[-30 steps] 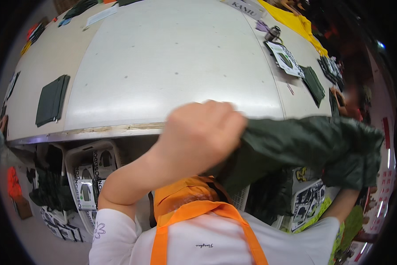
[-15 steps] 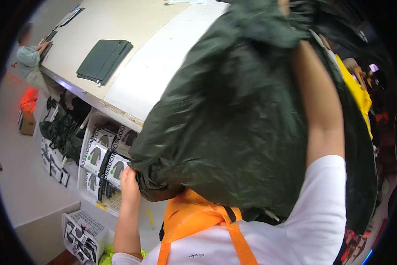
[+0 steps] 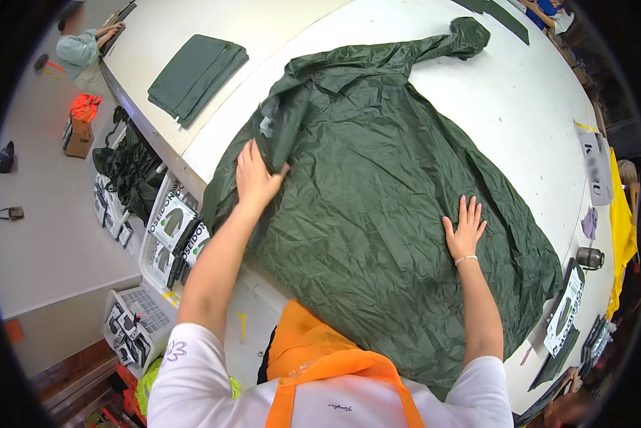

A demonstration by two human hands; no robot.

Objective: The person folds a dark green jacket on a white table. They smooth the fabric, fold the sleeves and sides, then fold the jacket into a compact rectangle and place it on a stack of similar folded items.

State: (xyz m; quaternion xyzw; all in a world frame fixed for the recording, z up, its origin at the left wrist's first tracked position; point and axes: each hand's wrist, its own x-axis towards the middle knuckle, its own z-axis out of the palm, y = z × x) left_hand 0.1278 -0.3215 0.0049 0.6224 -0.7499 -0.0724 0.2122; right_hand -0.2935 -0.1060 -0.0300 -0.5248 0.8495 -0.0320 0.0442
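A dark green raincoat (image 3: 377,192), wrinkled and spread wide, lies over the white table (image 3: 520,93) in front of me, one sleeve stretched toward the far side. My left hand (image 3: 258,175) rests on its left part beside a turned-back flap, thumb held away from the fingers. A pale patch shows on the inside of that flap. On the right part of the coat my right hand (image 3: 466,232) lies flat with spread fingers. The coat's near edge hangs close to my orange apron (image 3: 313,342).
A folded stack of green garments (image 3: 198,78) sits at the far left of the table. Bins with packaged garments (image 3: 169,225) stand below the left edge. At right are a metal cup (image 3: 590,257), a package (image 3: 566,314) and yellow cloth (image 3: 621,228). Other people work at the far edges.
The raincoat, lifted and bunched before, now lies spread on the table. My right hand has come down from high up onto it; my left has moved from its lower edge up onto the cloth.
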